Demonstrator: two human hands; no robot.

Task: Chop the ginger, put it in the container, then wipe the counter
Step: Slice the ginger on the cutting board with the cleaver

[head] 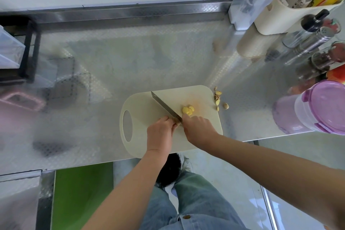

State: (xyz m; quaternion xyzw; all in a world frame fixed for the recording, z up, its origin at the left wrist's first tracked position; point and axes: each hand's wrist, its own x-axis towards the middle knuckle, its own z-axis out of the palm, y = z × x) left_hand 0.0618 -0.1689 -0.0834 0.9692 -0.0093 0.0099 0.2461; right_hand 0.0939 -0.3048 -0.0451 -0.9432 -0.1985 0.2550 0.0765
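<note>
As the ginger [188, 110] lies: a small heap of coarse yellow slices mid cutting board [141, 102], just right of the knife [164, 104] blade; chopping looks partly done.
Left hand [160, 130]: fingers curled round the knife's handle.
Right hand [197, 129]: fingers curled beside the heap; whether they pinch a piece, I cannot tell.
Peelings [218, 99]: strewn at the board's right edge, onto the worktop [112, 61].
Container [321, 106]: purple lid on, well apart; filling and wiping remain.
</note>
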